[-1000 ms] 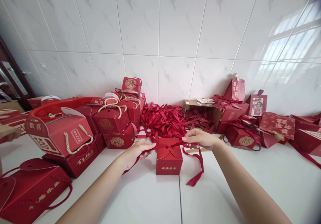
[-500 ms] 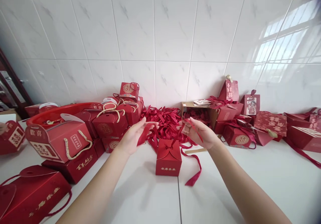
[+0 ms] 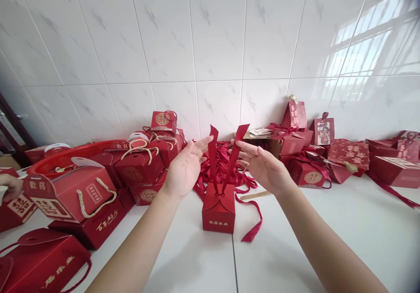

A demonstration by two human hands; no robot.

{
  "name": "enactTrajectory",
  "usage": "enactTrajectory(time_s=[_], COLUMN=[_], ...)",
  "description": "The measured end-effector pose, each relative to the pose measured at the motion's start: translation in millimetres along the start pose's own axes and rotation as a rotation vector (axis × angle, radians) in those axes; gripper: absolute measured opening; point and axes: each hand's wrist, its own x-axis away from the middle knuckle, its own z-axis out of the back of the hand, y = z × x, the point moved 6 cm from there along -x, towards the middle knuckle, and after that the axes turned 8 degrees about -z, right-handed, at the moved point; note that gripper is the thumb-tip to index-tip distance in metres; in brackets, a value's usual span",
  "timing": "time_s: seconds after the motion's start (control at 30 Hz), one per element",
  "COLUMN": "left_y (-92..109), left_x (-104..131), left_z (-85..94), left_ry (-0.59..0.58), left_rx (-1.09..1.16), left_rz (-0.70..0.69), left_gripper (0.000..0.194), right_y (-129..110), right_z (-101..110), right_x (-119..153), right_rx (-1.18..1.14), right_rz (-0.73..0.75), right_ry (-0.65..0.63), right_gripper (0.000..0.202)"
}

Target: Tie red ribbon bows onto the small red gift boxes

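Observation:
A small red gift box [image 3: 218, 214] with gold characters stands upright on the table in front of me. From its closed top flaps a dark red ribbon [image 3: 232, 164] rises in two upright ends. My left hand [image 3: 185, 168] is open on the left side, its stretched fingertips at the left ribbon end. On the other side my right hand [image 3: 267, 168] is open too, with extended fingers at the right end. Whether the fingertips press on the ribbon I cannot tell. Behind the box lies a heap of loose red ribbons [image 3: 206, 172], partly covered by my hands.
Stacked red boxes [image 3: 139, 161] with rope handles and a red basin [image 3: 65, 157] fill the left. More gift boxes [image 3: 308, 174] stand at the right by the tiled wall. One loose ribbon [image 3: 254, 223] lies beside the box. Another person's hand [image 3: 11, 185] touches a box at far left.
Both hands have straightened their fingers and moved closer together. The ribbon ends, earlier draped over the hands, now stand upright between them. The view has shifted slightly.

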Motion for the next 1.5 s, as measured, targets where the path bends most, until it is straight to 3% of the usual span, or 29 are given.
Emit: enactTrajectory(time_s=[0.2, 0.37, 0.5, 0.57, 0.67, 0.73, 0.83, 0.93, 1.07, 1.23, 1.5], left_y=[1, 4, 8, 8, 2, -8, -31, -45, -53, -62, -73], left_x=[3, 7, 9, 10, 14, 19, 30, 37, 39, 36, 35], left_z=[-2.8, -0.8, 12.6, 23.7, 39.5, 46.8, 54.8, 55.2, 42.1, 30.0, 27.8], left_ry=[-0.018, -0.061, 0.010, 0.044, -0.009, -0.132, -0.359, -0.449, -0.487, -0.474, -0.422], left_rx=[0.028, 0.094, 0.055, -0.169, -0.766, -1.120, -1.368, -1.376, -1.271, -1.178, -1.077], left_rz=[-0.034, -0.042, -0.028, -0.010, 0.049, 0.132, 0.346, 0.455, 0.445, 0.393, 0.330], left_gripper=[0.039, 0.036, 0.031, 0.034, 0.048, 0.045, 0.036, 0.037, 0.031, 0.032, 0.031], right_y=[0, -1, -2, -1, 3, 8, 22, 43, 65, 74, 72], right_z=[-3, -5, -6, -3, 5, 9, 5, -10, -26, -28, -30], right_x=[2, 2, 1, 1, 0, 0, -1, -2, -3, -4, -4], right_rx=[0.018, -0.099, -0.207, -0.205, -0.056, 0.167, 0.604, 0.881, 1.042, 1.059, 1.099], right_rz=[-0.023, -0.011, -0.010, -0.032, -0.089, -0.137, -0.226, -0.284, -0.302, -0.267, -0.283], right_ry=[-0.002, -0.031, -0.054, -0.034, 0.061, 0.113, 0.069, -0.082, -0.199, -0.199, -0.200], right_gripper=[0.049, 0.040, 0.038, 0.035, 0.035, 0.046, 0.058, 0.054, 0.038, 0.035, 0.027])
